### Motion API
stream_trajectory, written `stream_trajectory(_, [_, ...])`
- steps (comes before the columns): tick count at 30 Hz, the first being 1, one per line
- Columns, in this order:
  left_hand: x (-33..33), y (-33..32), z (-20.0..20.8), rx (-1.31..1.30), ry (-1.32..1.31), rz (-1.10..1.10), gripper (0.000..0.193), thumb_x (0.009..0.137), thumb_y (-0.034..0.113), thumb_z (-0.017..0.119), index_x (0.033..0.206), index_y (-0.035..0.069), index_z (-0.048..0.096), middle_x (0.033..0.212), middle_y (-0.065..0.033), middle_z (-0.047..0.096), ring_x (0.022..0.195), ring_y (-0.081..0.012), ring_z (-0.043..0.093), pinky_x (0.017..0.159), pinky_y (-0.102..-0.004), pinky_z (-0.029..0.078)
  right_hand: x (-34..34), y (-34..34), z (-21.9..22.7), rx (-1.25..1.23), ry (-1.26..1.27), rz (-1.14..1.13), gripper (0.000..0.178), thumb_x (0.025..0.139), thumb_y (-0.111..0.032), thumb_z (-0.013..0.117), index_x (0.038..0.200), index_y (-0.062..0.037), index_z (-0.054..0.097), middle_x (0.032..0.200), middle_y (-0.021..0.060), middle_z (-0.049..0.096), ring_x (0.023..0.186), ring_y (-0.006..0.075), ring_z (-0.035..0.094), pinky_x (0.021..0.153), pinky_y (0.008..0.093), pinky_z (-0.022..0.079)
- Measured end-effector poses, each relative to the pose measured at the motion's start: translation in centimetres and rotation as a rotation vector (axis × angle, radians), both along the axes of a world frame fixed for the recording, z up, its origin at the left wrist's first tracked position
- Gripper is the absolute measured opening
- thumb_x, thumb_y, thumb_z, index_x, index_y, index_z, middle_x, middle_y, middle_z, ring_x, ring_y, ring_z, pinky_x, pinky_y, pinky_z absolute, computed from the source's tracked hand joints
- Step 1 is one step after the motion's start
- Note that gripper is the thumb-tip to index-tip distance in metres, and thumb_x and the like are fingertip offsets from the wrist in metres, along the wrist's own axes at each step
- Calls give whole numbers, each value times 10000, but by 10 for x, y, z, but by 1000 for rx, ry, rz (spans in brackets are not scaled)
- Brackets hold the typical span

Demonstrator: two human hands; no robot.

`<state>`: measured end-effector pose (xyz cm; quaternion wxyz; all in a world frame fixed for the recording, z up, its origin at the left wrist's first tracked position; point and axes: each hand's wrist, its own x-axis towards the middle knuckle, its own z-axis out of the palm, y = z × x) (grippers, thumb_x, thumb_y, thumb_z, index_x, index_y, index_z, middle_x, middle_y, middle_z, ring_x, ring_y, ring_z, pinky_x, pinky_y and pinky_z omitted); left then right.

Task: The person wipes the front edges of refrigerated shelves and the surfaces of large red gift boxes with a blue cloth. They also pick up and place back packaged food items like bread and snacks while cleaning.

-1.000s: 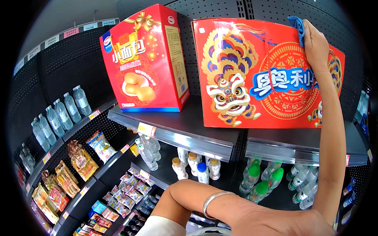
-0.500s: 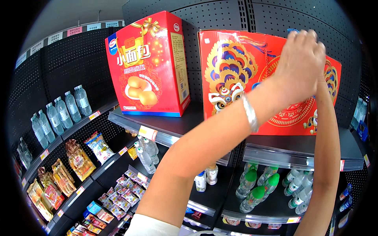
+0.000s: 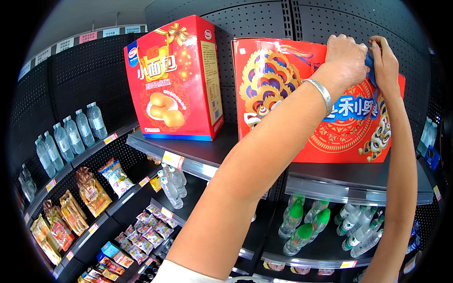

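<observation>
A red gift box point(image 3: 278, 61) with lion-dance artwork stands upright on the upper shelf. In front of its upper right part, my left hand point(image 3: 347, 59), with a silver bracelet at the wrist, is closed in a fist against a blue cloth point(image 3: 371, 70). Close beside it, my right hand point(image 3: 387, 68) pinches the same cloth, thumb and fingers bent around it. Much of the cloth is hidden by the hands. My left forearm crosses the box's lower front.
Left of it stands another red box point(image 3: 170, 80) showing bread. The shelf edge point(image 3: 358, 188) carries a clear strip. Green-capped bottles point(image 3: 297, 212) stand below. Water bottles point(image 3: 80, 127), bagged snacks point(image 3: 94, 188) and small packets point(image 3: 146, 233) fill the left shelves.
My hands have drawn apart slightly, the left moving left and the right turning so its fingers show. More of the blue cloth and of the box front is visible.
</observation>
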<state>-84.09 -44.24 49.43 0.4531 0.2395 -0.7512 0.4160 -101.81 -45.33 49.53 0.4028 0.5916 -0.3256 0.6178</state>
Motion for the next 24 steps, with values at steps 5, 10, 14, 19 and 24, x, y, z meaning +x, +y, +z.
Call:
stream_trajectory(5, [-6, 9, 6, 79, 1, 47, 332, 883, 389, 666, 1037, 103, 737, 971, -135, 733, 966, -293, 698, 843, -405, 535, -15, -4, -22, 69, 97, -73, 440, 1072, -374, 331, 1231, -82, 619, 1014, 178, 709, 927, 348, 695, 824, 419, 532])
stream_trajectory(10, [6, 16, 11, 154, -14, 84, 311, 917, 360, 617, 1009, 93, 746, 971, -157, 739, 936, -317, 717, 807, -424, 565, -10, 2, -27, 48, 8, 1, 524, 1069, -456, 324, 1215, -79, 657, 1007, 189, 724, 958, 336, 702, 831, 402, 529])
stream_trajectory(14, [38, 25, 20, 252, -40, 173, 368, 942, 382, 574, 1024, 67, 744, 1026, -175, 731, 994, -328, 707, 832, -438, 572, -7, 4, -25, 115, -5, 75, 524, 1060, -459, 340, 1191, -64, 658, 1025, 191, 720, 980, 355, 694, 852, 407, 527])
stream_trajectory(19, [86, 35, 32, 435, -5, 138, 388, 960, 354, 509, 1001, 24, 709, 996, -174, 728, 983, -333, 696, 848, -428, 548, -18, -4, -27, -6, 33, -100, 479, 1069, -440, 324, 1077, -119, 680, 985, 115, 724, 912, 353, 657, 798, 436, 511])
stream_trajectory(24, [150, 43, 23, 375, 52, 30, 371, 971, 351, 474, 1005, 50, 688, 987, -237, 689, 977, -413, 652, 858, -480, 517, -9, -6, -29, -46, 39, -81, 442, 1071, -412, 344, 1039, -128, 681, 950, 92, 725, 901, 334, 659, 810, 425, 518])
